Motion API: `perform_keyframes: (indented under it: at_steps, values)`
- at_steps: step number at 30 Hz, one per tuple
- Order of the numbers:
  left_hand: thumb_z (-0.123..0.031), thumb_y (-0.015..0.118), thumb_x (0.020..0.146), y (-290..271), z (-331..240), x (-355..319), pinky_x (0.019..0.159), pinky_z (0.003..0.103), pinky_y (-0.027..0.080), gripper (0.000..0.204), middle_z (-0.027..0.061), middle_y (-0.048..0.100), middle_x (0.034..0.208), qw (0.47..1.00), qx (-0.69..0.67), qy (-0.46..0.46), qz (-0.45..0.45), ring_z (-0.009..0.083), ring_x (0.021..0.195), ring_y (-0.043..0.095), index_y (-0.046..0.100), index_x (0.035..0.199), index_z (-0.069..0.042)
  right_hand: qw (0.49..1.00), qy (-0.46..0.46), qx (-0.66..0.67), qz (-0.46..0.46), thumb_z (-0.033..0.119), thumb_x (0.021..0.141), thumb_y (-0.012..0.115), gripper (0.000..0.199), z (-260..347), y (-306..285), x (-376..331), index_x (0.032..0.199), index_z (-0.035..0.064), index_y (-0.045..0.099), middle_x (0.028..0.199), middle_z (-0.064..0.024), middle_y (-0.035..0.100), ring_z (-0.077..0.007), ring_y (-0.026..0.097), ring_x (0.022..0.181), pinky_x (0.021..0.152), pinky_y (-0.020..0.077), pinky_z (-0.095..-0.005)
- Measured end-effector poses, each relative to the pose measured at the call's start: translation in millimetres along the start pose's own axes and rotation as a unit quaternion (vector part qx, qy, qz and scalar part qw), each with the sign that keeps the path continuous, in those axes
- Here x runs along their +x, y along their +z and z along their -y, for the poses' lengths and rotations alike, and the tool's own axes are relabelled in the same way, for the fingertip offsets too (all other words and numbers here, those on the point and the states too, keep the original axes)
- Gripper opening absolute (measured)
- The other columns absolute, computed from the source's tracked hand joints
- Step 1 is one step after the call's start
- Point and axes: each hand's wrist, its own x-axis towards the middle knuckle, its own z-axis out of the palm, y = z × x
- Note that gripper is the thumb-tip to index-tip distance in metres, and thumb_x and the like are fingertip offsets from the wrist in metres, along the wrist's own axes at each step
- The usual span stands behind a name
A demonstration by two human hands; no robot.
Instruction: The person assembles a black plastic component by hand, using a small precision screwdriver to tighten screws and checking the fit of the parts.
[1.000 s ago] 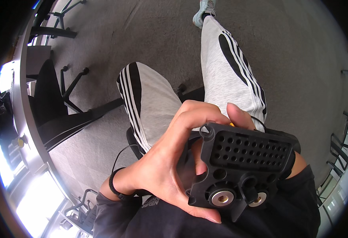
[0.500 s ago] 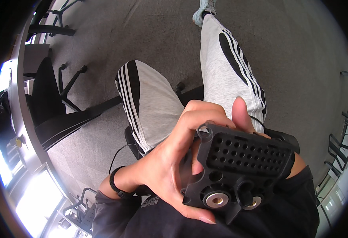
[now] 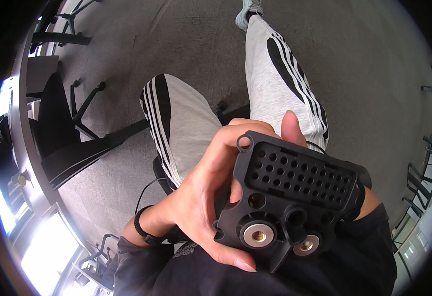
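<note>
Head view: a wide C is formed by the left hand (image 3: 201,197), closed around the near edge of a black perforated device (image 3: 280,203), with the thumb along its underside; behind the device the right hand (image 3: 292,128) is mostly hidden, one digit raised, so its grip cannot be told; below the left wrist, pale lettering (image 3: 185,249) is seen on a black shirt (image 3: 201,276).

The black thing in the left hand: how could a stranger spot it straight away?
Start at the pale grey trousers, then look down the picture to the left hand. It curls around the left side of a black block, the only thing here with rows of small round holes above two silvery rings.
</note>
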Motion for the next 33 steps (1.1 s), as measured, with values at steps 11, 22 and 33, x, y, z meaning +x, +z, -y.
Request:
perform_keyframes:
  at_steps: [11, 22, 33]
  values:
    - [-0.055, 0.089, 0.039, 0, 1, -4, 0.088, 0.036, 0.048, 0.120, 0.0234, 0.044, 0.119, 0.999, -0.018, -0.029, -0.021, 0.0298, 0.107, 0.053, 0.037, 0.124, 0.012, 1.000, -0.015, -0.013, 0.001, 0.065, 0.091, 0.035, 0.068, 2, -2, -2, 0.124, 0.0072, 0.048, 0.114, -0.0059, 0.059, -0.0141, 0.060, 0.101, 0.087, 0.0505, -0.0300]
    - [-0.056, 0.090, 0.040, -4, -5, 3, 0.088, 0.038, 0.047, 0.121, 0.0253, 0.043, 0.121, 0.997, 0.062, 0.004, 0.035, 0.0320, 0.108, 0.053, 0.037, 0.126, 0.012, 0.999, -0.035, -0.024, 0.005, 0.063, 0.093, 0.034, 0.068, 0, -3, 2, 0.126, 0.0059, 0.048, 0.116, -0.0075, 0.060, -0.0156, 0.060, 0.102, 0.088, 0.0510, -0.0309]
    - [-0.026, 0.090, 0.054, -2, 24, -2, 0.101, 0.040, 0.032, 0.102, 0.0238, 0.043, 0.126, 0.991, -0.024, 0.119, 0.056, 0.0323, 0.119, 0.044, 0.036, 0.132, 0.011, 0.995, -0.088, -0.049, 0.011, 0.061, 0.094, 0.034, 0.067, -6, -4, 12, 0.128, 0.0047, 0.048, 0.118, -0.0091, 0.060, -0.0171, 0.061, 0.103, 0.089, 0.0515, -0.0319]
